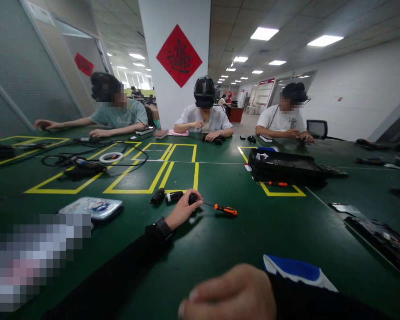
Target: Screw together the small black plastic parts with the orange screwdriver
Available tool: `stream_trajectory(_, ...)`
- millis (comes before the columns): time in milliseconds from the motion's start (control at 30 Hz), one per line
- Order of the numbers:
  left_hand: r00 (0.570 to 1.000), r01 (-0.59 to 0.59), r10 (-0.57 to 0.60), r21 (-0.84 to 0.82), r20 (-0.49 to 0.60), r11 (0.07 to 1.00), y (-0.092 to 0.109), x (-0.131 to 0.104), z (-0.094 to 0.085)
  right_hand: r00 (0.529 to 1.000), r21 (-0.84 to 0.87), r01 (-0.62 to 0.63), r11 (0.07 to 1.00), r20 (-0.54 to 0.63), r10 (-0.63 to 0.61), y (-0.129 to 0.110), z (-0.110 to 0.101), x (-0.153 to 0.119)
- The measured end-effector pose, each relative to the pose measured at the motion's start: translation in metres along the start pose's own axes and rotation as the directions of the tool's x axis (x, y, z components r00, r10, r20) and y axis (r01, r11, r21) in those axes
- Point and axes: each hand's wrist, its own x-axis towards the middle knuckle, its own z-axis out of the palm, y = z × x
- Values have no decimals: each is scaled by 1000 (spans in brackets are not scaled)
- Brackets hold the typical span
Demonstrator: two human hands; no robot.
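My left hand (182, 208), with a dark watch at its wrist, is closed around a small black rounded part (193, 198) over the green table. Just right of those fingers lies a screwdriver (226, 210) with an orange and black handle, its thin shaft pointing at the hand. Two more black pieces, a stubby one (158, 196) and a cylindrical one with a white band (174, 196), lie left of my fingers. Low in the picture, my right hand (235, 291) is slightly blurred, its fingers curled and pressed together; whatever they may hold is hidden.
Beside my right sleeve lies a blue and white item (296, 269). Stacked black trays (283, 165) stand beyond, right. A clear case (91, 208) lies left, with tangled black cables (83, 162) behind it. An opened device (383, 238) lies right. Three people sit across the table.
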Motion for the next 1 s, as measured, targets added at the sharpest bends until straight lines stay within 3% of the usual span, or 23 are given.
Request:
stream_trajectory(67,1000,-4,4,-6,0,1000,-1,0,0,998,10,48,999,39,-49,25,2,-1)
stream_trajectory(100,1000,-12,12,-9,-2,1000,-1,1,1,997,-3,17,1000,81,-16,40,4,-4)
stream_trajectory(167,999,-31,31,-7,-7,999,-1,1,1,972,-61,-208,976,98,213,71,12,-16)
stream_trajectory(267,999,-33,33,9,-8,999,-2,0,1,851,-58,-523,850,30,525,109,30,-40)
stream_trajectory(367,1000,-15,14,22,7,1000,-3,0,1,739,38,-673,738,18,673,131,47,-62)
stream_trajectory(500,1000,-23,23,28,8,999,-4,0,1,684,103,-729,677,82,725,138,55,-77)
stream_trajectory(700,1000,-13,13,57,-3,998,-1,0,2,687,205,-722,661,97,720,143,52,-80)
stream_trajectory(800,1000,-10,10,66,-1,998,1,0,3,659,248,-739,627,68,749,143,53,-81)
stream_trajectory(1000,1000,-19,19,82,0,996,2,0,2,655,177,-750,637,67,753,141,55,-79)
